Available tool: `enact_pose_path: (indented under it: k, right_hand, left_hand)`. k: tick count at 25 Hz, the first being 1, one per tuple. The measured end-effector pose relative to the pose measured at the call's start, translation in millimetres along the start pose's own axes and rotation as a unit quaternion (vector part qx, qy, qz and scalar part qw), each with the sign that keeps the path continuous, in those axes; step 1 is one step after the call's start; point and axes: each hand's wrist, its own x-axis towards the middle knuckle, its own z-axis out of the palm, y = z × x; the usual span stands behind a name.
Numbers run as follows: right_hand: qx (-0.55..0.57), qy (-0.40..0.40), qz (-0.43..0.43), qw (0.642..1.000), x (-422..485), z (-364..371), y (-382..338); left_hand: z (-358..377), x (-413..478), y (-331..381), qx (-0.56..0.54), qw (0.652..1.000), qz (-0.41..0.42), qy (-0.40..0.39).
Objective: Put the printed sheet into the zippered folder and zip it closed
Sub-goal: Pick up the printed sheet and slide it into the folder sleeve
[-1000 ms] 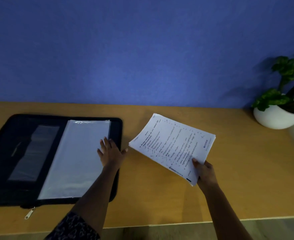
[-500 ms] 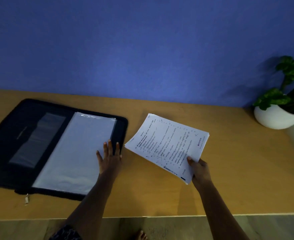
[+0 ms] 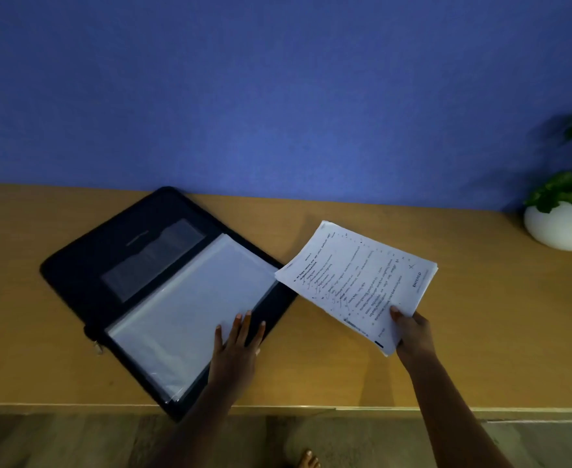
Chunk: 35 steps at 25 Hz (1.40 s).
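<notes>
the person's bare left hand (image 3: 234, 352) and bare right hand (image 3: 412, 336) have short, rounded fingernails that catch the dim light. the slim left forearm (image 3: 203, 417) and slim right forearm (image 3: 453, 410) are uncovered along all of their visible length, from the wrist to the lower edge of the view. the toes of one bare foot (image 3: 306, 460) show at the bottom, their nails faintly lit.
</notes>
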Motion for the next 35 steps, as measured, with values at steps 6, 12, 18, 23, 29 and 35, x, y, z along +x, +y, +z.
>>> enact_pose_path:
  k: [6,12,18,23,29,35]
  right_hand:
    - [0.051,0.049,0.007,0.997,-42,12,23]
    - [0.067,0.094,0.024,0.993,-81,29,57]
    - [0.059,0.122,0.043,0.990,-113,48,84]
    - [0.060,0.131,0.047,0.989,-137,53,97]
    - [0.058,0.129,0.052,0.989,-158,49,103]
    - [0.068,0.149,0.062,0.985,-165,38,107]
  left_hand:
    - [8,-52,-43,0.034,0.997,0.075,-0.008]
    - [10,-104,-103,0.084,0.983,0.159,-0.026]
    - [1,-136,-168,0.097,0.974,0.206,-0.011]
    - [-5,-147,-201,0.114,0.971,0.205,-0.045]
    - [-2,-140,-190,0.017,0.990,0.143,-0.008]
    - [-8,-91,-116,-0.086,0.994,-0.001,0.070]
